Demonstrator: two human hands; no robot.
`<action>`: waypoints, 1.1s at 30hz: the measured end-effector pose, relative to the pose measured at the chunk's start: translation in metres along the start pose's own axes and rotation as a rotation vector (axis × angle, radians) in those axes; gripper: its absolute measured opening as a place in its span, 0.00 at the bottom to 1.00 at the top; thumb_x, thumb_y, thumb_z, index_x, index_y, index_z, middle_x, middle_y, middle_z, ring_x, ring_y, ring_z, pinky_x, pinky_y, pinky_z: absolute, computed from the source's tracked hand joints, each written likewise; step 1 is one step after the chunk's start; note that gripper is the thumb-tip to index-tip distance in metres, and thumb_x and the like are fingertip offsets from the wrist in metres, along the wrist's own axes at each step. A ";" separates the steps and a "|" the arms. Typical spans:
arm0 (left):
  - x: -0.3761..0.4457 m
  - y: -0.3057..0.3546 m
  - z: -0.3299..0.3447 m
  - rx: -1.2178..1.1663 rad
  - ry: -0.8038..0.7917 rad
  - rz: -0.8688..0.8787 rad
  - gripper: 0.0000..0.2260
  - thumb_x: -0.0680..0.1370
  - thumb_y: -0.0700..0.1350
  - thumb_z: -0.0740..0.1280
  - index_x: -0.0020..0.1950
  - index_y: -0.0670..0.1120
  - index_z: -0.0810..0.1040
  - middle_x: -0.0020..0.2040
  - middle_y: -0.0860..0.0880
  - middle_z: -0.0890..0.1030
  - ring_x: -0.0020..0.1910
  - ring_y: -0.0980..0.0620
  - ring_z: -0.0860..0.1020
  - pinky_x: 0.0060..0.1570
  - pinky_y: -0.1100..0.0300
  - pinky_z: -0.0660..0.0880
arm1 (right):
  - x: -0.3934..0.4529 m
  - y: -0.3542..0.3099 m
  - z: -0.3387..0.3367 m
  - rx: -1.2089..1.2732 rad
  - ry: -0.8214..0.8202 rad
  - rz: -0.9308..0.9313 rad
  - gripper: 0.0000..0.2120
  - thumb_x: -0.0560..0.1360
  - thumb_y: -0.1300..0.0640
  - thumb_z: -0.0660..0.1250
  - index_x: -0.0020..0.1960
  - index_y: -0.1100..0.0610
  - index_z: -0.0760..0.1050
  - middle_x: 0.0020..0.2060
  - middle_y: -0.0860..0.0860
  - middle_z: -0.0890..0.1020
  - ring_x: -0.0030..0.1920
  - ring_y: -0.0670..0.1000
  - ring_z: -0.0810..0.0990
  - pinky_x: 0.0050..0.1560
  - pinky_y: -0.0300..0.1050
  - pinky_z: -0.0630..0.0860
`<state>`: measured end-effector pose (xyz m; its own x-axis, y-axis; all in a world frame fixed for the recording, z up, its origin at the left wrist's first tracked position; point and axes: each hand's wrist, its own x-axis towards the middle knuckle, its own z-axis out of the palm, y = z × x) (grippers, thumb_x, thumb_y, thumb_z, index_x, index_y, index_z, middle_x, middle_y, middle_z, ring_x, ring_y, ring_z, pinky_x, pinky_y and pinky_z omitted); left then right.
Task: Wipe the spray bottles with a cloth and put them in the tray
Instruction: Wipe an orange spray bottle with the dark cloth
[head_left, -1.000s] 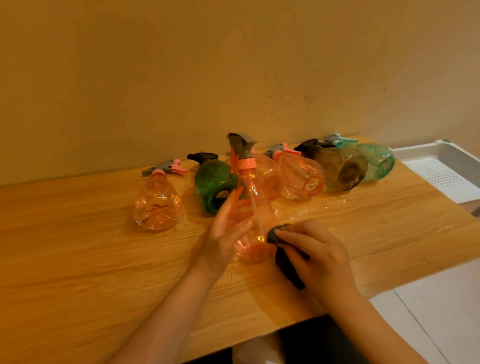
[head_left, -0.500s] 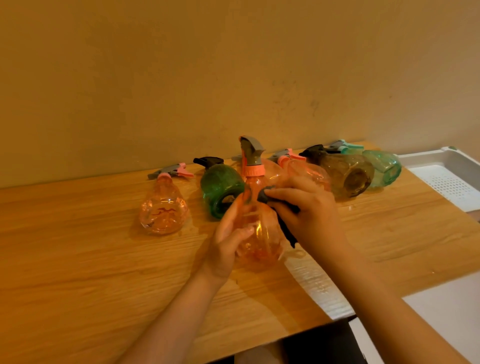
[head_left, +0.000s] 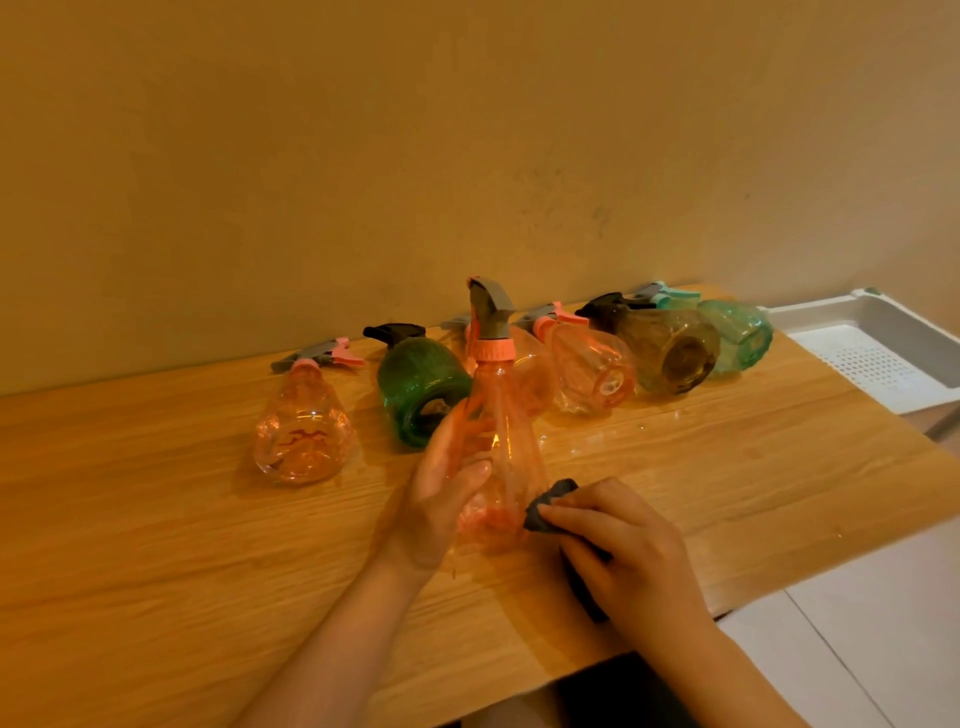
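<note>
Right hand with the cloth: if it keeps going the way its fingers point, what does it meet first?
The right hand points left, so its dark cloth would likely press the lower body of the upright pink spray bottle; they already look touching.

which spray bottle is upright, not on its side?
The pink bottle held in the left hand, nozzle up, with the right hand pressing the dark cloth at its base. The other bottles lie on the table.
</note>
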<state>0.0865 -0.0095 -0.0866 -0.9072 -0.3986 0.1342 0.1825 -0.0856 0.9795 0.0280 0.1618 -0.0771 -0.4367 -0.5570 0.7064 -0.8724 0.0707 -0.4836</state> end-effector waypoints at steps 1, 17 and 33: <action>0.000 0.002 0.001 0.026 -0.005 -0.001 0.31 0.67 0.53 0.68 0.69 0.54 0.67 0.61 0.57 0.80 0.61 0.53 0.78 0.57 0.56 0.76 | 0.001 -0.001 0.000 -0.007 -0.002 0.002 0.10 0.72 0.59 0.65 0.52 0.51 0.76 0.46 0.43 0.76 0.45 0.43 0.76 0.45 0.34 0.74; -0.001 0.009 0.002 -0.085 0.066 -0.068 0.27 0.64 0.51 0.70 0.63 0.54 0.72 0.53 0.56 0.83 0.55 0.56 0.80 0.47 0.63 0.77 | -0.005 0.004 0.006 -0.041 -0.010 -0.054 0.07 0.72 0.60 0.65 0.49 0.58 0.80 0.46 0.45 0.76 0.42 0.47 0.77 0.41 0.39 0.74; -0.002 0.007 0.000 -0.066 0.007 -0.071 0.29 0.66 0.52 0.70 0.67 0.52 0.71 0.58 0.50 0.81 0.60 0.47 0.78 0.55 0.52 0.77 | 0.110 0.015 0.008 -0.113 0.066 0.007 0.07 0.67 0.62 0.72 0.45 0.61 0.83 0.40 0.54 0.82 0.42 0.45 0.77 0.46 0.32 0.72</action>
<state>0.0894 -0.0098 -0.0798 -0.9163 -0.3954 0.0637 0.1426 -0.1734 0.9745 -0.0315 0.0949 -0.0110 -0.4530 -0.5004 0.7378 -0.8869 0.1688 -0.4301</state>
